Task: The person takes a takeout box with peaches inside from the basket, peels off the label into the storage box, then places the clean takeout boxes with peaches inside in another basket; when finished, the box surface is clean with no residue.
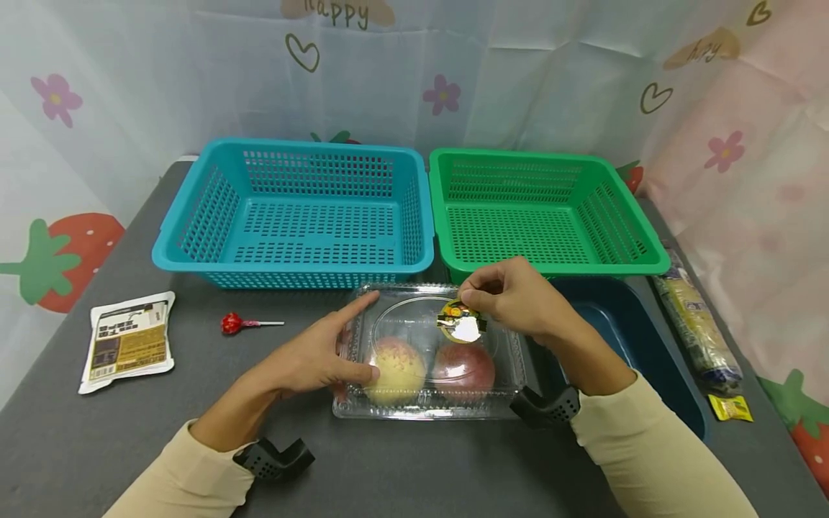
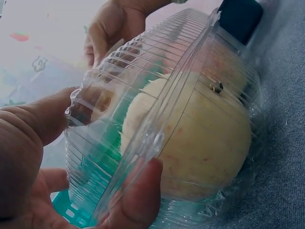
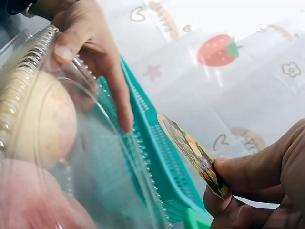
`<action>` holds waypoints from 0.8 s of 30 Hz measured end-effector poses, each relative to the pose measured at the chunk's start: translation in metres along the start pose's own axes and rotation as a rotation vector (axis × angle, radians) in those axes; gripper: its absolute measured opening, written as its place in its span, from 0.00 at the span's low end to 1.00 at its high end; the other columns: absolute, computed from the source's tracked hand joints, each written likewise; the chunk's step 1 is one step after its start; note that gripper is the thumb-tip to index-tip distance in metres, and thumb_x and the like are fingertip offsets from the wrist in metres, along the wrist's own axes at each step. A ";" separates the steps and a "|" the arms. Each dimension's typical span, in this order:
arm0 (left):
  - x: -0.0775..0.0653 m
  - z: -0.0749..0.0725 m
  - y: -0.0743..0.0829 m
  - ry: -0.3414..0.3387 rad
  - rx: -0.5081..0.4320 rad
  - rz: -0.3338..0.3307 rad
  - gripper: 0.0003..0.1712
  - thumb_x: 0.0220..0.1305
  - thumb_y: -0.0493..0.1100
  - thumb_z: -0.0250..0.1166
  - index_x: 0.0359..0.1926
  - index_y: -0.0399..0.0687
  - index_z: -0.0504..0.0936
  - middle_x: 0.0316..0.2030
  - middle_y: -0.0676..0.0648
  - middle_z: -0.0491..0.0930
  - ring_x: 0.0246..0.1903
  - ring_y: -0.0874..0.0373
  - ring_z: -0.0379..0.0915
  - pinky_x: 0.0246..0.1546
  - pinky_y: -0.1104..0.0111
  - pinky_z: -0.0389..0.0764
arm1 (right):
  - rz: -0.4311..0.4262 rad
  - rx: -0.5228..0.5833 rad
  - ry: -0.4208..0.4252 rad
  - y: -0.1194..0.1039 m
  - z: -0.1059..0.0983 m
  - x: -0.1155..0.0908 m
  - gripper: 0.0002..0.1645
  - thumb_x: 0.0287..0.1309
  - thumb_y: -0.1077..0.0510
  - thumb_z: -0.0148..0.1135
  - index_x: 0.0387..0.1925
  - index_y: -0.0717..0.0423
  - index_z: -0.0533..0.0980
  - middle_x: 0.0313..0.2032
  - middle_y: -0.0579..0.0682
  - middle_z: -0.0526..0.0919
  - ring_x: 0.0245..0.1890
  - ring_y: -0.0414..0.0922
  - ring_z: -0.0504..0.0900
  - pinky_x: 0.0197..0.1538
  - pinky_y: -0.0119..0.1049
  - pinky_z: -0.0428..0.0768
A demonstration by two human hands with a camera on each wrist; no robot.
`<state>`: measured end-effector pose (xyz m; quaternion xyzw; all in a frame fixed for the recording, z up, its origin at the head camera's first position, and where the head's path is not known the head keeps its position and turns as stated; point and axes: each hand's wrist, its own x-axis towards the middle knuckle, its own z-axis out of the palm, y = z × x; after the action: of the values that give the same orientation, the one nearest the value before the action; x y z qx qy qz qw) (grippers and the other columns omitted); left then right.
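Pinching round fruit label (image 1: 462,321) between thumb and finger of right hand (image 1: 521,298), over clear plastic clamshell (image 1: 401,316); right wrist view shows label apart from lid. Left hand (image 1: 314,360) gripping clamshell's left side, thumb and index spread. Yellow fruit (image 1: 393,370), red fruit (image 1: 463,372) inside, lid closed. Progress, judged: label free, lid unopened; whether peeling or applying, cannot tell. Clamshell on gray table (image 1: 414,475), before blue basket (image 1: 298,267) and green basket (image 1: 570,269).
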<state>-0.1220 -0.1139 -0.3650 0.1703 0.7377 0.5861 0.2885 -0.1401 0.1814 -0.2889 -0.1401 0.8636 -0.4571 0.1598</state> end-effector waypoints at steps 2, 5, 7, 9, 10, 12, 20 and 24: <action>0.000 0.000 0.000 0.001 -0.007 -0.001 0.60 0.51 0.36 0.75 0.76 0.59 0.47 0.68 0.34 0.46 0.19 0.49 0.74 0.19 0.46 0.79 | -0.004 0.001 -0.004 -0.001 -0.005 -0.003 0.09 0.67 0.63 0.57 0.34 0.62 0.82 0.24 0.52 0.75 0.18 0.42 0.62 0.21 0.35 0.64; -0.001 0.000 -0.001 0.005 -0.016 -0.006 0.60 0.51 0.36 0.75 0.76 0.60 0.47 0.67 0.34 0.46 0.19 0.49 0.74 0.19 0.46 0.79 | -0.022 0.005 -0.004 0.000 -0.012 -0.007 0.09 0.66 0.63 0.58 0.34 0.63 0.82 0.24 0.52 0.75 0.19 0.42 0.63 0.22 0.34 0.64; -0.001 0.000 0.000 0.009 -0.018 -0.007 0.60 0.51 0.35 0.75 0.76 0.61 0.48 0.67 0.33 0.47 0.19 0.49 0.74 0.19 0.46 0.79 | -0.027 0.021 -0.005 0.000 -0.017 -0.010 0.09 0.66 0.63 0.58 0.34 0.63 0.82 0.25 0.53 0.76 0.20 0.43 0.64 0.23 0.34 0.65; -0.001 0.001 0.000 0.012 -0.015 -0.008 0.60 0.51 0.36 0.75 0.76 0.62 0.48 0.66 0.33 0.47 0.20 0.49 0.74 0.19 0.46 0.79 | -0.025 0.042 -0.012 0.001 -0.021 -0.014 0.08 0.66 0.64 0.58 0.35 0.65 0.82 0.27 0.54 0.78 0.23 0.44 0.68 0.26 0.34 0.69; -0.001 0.001 0.000 0.013 -0.013 -0.007 0.59 0.51 0.36 0.75 0.76 0.62 0.48 0.66 0.33 0.47 0.21 0.49 0.74 0.19 0.46 0.79 | -0.021 0.053 -0.017 0.001 -0.023 -0.015 0.08 0.66 0.64 0.58 0.35 0.65 0.82 0.28 0.54 0.79 0.24 0.44 0.69 0.27 0.35 0.71; -0.001 0.001 0.000 0.016 -0.009 -0.008 0.59 0.51 0.36 0.75 0.76 0.62 0.48 0.66 0.32 0.47 0.21 0.48 0.74 0.19 0.46 0.79 | -0.007 0.070 -0.025 0.003 -0.028 -0.018 0.08 0.66 0.64 0.59 0.36 0.66 0.82 0.30 0.55 0.80 0.27 0.45 0.72 0.30 0.36 0.74; 0.000 0.002 -0.001 0.024 -0.006 -0.008 0.59 0.51 0.36 0.76 0.76 0.63 0.49 0.64 0.32 0.49 0.24 0.48 0.74 0.19 0.47 0.79 | -0.019 0.123 -0.078 0.014 -0.052 -0.033 0.10 0.66 0.64 0.59 0.38 0.70 0.80 0.35 0.60 0.81 0.35 0.48 0.80 0.41 0.39 0.81; 0.000 0.002 -0.001 0.030 -0.002 -0.003 0.59 0.51 0.36 0.75 0.76 0.62 0.49 0.66 0.34 0.47 0.28 0.46 0.74 0.19 0.46 0.79 | -0.005 0.110 -0.076 0.020 -0.064 -0.041 0.11 0.66 0.63 0.58 0.40 0.71 0.79 0.36 0.59 0.81 0.37 0.48 0.81 0.44 0.39 0.81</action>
<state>-0.1204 -0.1127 -0.3660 0.1601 0.7416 0.5889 0.2785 -0.1308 0.2562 -0.2654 -0.1508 0.8302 -0.4986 0.1987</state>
